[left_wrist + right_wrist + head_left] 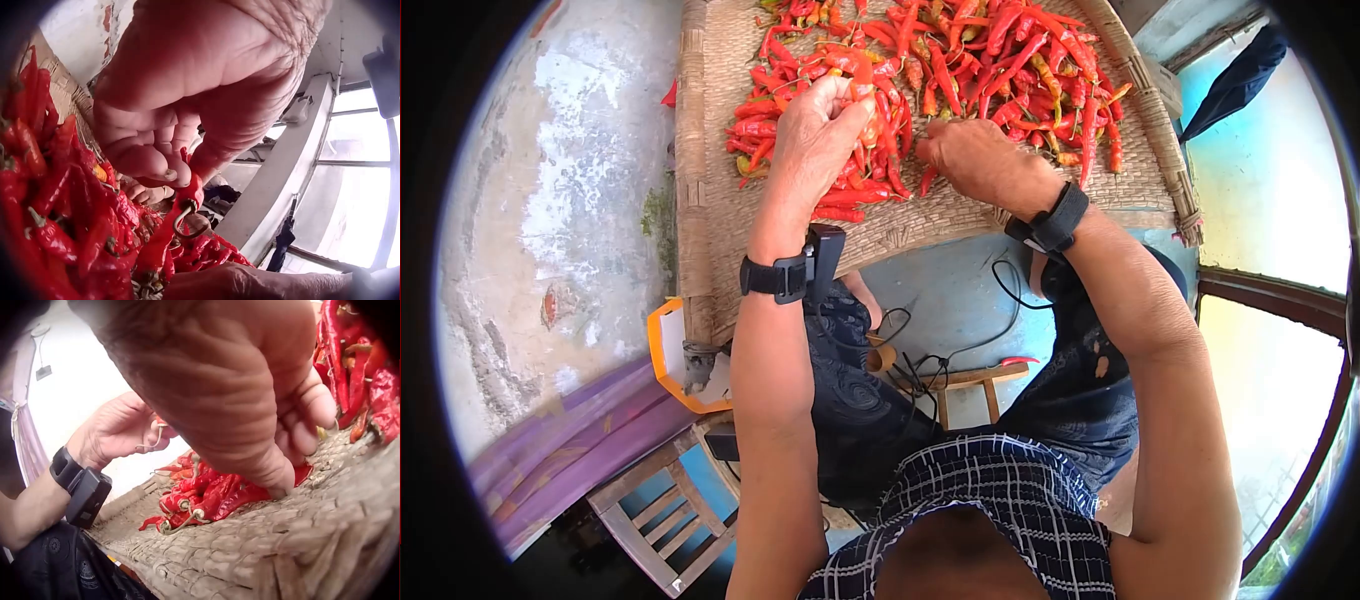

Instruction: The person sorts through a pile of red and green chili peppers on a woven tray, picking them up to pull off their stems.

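My left hand [812, 140] pinches a red chili pepper [862, 76] between thumb and fingers, above the left heap. In the left wrist view its curved stem [179, 220] points away from the fingertips. Low over the woven tray [725, 220], my right hand [990, 165] has thumb and fingers curled about another red chili pepper [303, 474] at the edge of the small pile [212, 494]. The hand itself hides part of that pepper. Red chilies, some yellowish or orange, lie in a left heap [840, 198] and a larger right heap [1010, 60].
The tray has a raised rim [692, 130] and spans my knees. Beneath it are a small wooden stool [975, 378], black cables [920, 375] and a fallen chili [1020, 360]. A wooden chair [665, 515] stands at left, windows [1270, 170] at right.
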